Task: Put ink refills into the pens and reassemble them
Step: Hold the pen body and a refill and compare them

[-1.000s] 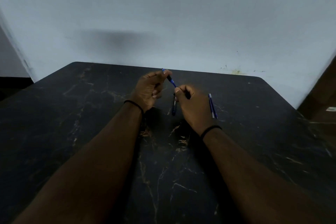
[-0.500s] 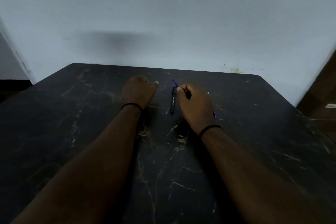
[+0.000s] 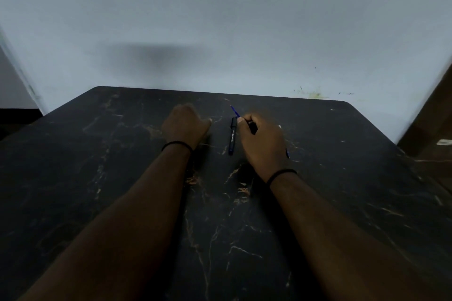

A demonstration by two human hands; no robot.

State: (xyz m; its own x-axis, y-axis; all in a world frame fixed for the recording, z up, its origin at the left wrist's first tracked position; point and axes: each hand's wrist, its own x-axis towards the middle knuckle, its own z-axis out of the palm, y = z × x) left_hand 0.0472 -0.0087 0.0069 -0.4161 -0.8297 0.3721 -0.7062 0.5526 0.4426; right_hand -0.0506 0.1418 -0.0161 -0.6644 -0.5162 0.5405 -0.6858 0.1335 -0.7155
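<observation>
A dark blue pen [image 3: 232, 136] with a black cap lies on the black marble table [image 3: 122, 178], between my two hands. My right hand [image 3: 261, 142] rests just right of it, fingers closed on a thin blue pen part [image 3: 235, 111] whose tip pokes out up and to the left. A bit of another blue pen [image 3: 287, 153] shows from under the right hand's outer edge. My left hand [image 3: 184, 126] lies as a loose fist on the table left of the pen; nothing shows in it.
A pale wall [image 3: 220, 32] rises right behind the table's far edge. A brown piece of furniture [image 3: 430, 129] stands at the right edge. Both wrists wear black bands.
A second ago both hands were raised together holding the blue part. The left hand has let go and dropped to the table; the right hand has lowered beside the lying pen.
</observation>
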